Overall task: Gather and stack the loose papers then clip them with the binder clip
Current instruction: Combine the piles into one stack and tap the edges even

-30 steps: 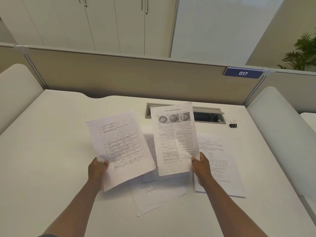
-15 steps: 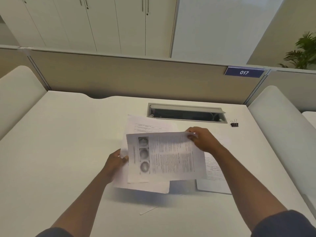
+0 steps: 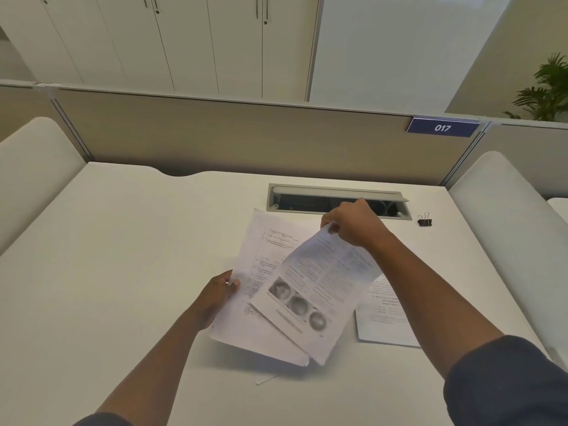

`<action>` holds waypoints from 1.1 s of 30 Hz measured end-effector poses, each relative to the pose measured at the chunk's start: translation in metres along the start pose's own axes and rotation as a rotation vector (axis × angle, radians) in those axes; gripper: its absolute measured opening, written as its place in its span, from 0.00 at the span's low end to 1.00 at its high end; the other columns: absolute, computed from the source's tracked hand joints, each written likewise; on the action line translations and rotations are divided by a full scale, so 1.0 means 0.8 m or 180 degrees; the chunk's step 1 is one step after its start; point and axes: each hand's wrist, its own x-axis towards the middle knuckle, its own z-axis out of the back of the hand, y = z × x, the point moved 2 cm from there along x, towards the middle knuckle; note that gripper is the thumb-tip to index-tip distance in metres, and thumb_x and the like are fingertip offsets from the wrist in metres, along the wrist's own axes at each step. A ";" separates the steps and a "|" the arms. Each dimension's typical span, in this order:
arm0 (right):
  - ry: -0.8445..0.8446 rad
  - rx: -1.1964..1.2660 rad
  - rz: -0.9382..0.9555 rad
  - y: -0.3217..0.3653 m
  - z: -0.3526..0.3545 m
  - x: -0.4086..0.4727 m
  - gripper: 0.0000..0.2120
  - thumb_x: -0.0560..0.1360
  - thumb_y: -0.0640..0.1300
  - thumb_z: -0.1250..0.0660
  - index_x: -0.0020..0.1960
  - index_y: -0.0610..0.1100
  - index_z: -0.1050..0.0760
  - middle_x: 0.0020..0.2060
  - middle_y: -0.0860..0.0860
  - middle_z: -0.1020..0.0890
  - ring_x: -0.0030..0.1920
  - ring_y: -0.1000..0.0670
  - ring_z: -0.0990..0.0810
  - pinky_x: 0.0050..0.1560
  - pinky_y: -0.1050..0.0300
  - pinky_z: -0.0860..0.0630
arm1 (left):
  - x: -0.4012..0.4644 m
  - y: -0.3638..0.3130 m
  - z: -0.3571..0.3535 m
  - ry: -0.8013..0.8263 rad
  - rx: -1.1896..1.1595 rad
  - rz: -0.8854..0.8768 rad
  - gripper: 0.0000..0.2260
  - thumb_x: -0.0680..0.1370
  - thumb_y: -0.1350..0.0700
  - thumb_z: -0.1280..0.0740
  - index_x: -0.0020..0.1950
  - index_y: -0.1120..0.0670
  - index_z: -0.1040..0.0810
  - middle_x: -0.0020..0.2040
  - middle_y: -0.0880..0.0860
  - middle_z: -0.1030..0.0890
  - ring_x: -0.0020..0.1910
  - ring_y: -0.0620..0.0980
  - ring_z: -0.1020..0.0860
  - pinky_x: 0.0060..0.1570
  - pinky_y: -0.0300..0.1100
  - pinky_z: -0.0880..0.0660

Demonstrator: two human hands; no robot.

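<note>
My left hand [image 3: 219, 298] pinches one page [image 3: 246, 302]; my right hand [image 3: 353, 224] pinches the photo page [image 3: 313, 290] crooked on top. It may slip. More sheets [image 3: 384, 315] lie below, the clip [image 3: 424, 221] far right.

Sheets: four [image 3: 319, 290]; binder clip: one [image 3: 424, 222].

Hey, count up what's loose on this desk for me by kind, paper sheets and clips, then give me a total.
Paper sheets I can tell apart: 4 (photo page in the right hand, table page in the left hand, one flat on the desk, a corner peeking out below)
Binder clips: 1
Total: 5
</note>
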 end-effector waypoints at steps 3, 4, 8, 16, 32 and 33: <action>0.0172 0.0160 0.0097 0.007 -0.001 0.003 0.07 0.76 0.44 0.32 0.51 0.55 0.19 0.46 0.55 0.16 0.46 0.52 0.21 0.57 0.52 0.29 | 0.001 0.002 0.001 0.0107 -0.0082 0.0114 0.12 0.83 0.58 0.42 0.57 0.50 0.19 0.56 0.53 0.16 0.56 0.58 0.18 0.62 0.60 0.26; 0.0242 0.0255 0.0127 0.012 -0.003 0.004 0.07 0.75 0.45 0.32 0.51 0.55 0.19 0.45 0.55 0.16 0.45 0.53 0.21 0.56 0.52 0.27 | 0.002 0.001 -0.001 0.0177 -0.0077 0.0118 0.12 0.83 0.58 0.42 0.57 0.50 0.19 0.56 0.53 0.16 0.56 0.58 0.18 0.62 0.60 0.26; 0.0304 0.0761 0.0057 0.035 -0.018 0.013 0.07 0.75 0.49 0.32 0.51 0.56 0.20 0.48 0.54 0.16 0.46 0.50 0.21 0.55 0.49 0.24 | -0.004 -0.015 -0.021 0.0506 -0.0276 -0.0098 0.13 0.77 0.47 0.33 0.58 0.51 0.18 0.57 0.56 0.17 0.58 0.61 0.20 0.61 0.58 0.25; 0.0233 0.0924 -0.0061 0.066 -0.038 0.017 0.11 0.76 0.48 0.34 0.57 0.51 0.20 0.52 0.51 0.16 0.49 0.49 0.19 0.59 0.49 0.24 | -0.012 -0.024 -0.056 0.0540 0.0011 -0.0274 0.15 0.76 0.49 0.32 0.59 0.55 0.24 0.51 0.56 0.15 0.48 0.59 0.16 0.50 0.54 0.20; -0.0088 0.1452 -0.1646 0.034 -0.126 -0.019 0.20 0.75 0.49 0.32 0.65 0.46 0.29 0.62 0.48 0.22 0.61 0.46 0.23 0.64 0.47 0.31 | 0.012 0.024 -0.012 -0.0554 0.0425 0.0169 0.14 0.75 0.66 0.37 0.52 0.48 0.23 0.50 0.52 0.16 0.49 0.55 0.17 0.52 0.57 0.20; 0.0019 0.1482 -0.1760 0.033 -0.136 -0.027 0.20 0.75 0.48 0.32 0.65 0.44 0.29 0.61 0.47 0.21 0.61 0.45 0.22 0.63 0.47 0.29 | 0.013 0.027 -0.008 -0.0593 0.0448 0.0210 0.14 0.74 0.66 0.37 0.52 0.48 0.24 0.50 0.52 0.16 0.49 0.55 0.17 0.52 0.57 0.20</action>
